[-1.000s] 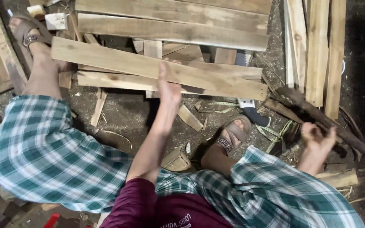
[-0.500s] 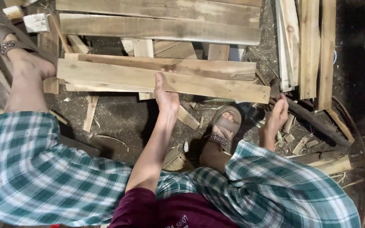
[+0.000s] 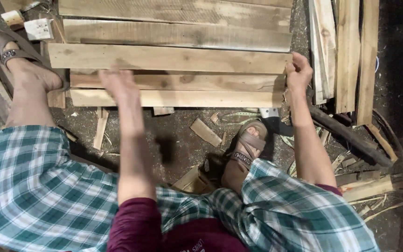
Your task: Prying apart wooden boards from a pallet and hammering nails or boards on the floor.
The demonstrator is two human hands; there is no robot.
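— Right, nearest first: where are the hands?

— Left hand (image 3: pixel 117 84) is blurred, fingers spread, over the near planks; whether it touches, I cannot tell. Right hand (image 3: pixel 298 71) is curled around the right end of the top plank (image 3: pixel 164 58).

— And that plank?

— It lies flat on the plank stack (image 3: pixel 173 91) on the floor, long axis running left to right, ends pointing at the sandalled left foot (image 3: pixel 12 58) and the upright boards (image 3: pixel 346 51).

— Risks?

— Rough sawn edges could give splinters; gripped at one end only, it may swing or slide towards that foot.
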